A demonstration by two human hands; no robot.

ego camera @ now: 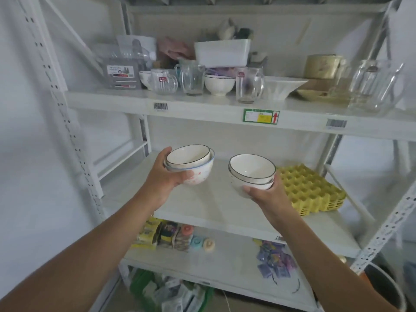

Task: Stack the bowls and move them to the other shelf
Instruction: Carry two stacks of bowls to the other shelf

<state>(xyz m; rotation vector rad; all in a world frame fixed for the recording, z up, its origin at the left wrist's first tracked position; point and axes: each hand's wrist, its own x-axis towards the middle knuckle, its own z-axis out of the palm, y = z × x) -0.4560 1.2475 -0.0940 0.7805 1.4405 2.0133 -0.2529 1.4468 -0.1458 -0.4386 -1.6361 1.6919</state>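
My left hand grips a stack of two bowls: a dark-rimmed white bowl nested in a blue-rimmed one with pink speckles. My right hand holds a second stack of two dark-rimmed white bowls from below. Both stacks hover above the middle shelf. On the upper shelf stand another dark-rimmed white bowl, a small white bowl at the left and a wide fluted white bowl.
Glass mugs and jugs crowd the upper shelf, with a white tub behind them. Yellow egg trays lie at the right of the middle shelf. Packets and sponges sit on the lower shelf. White perforated uprights frame the rack.
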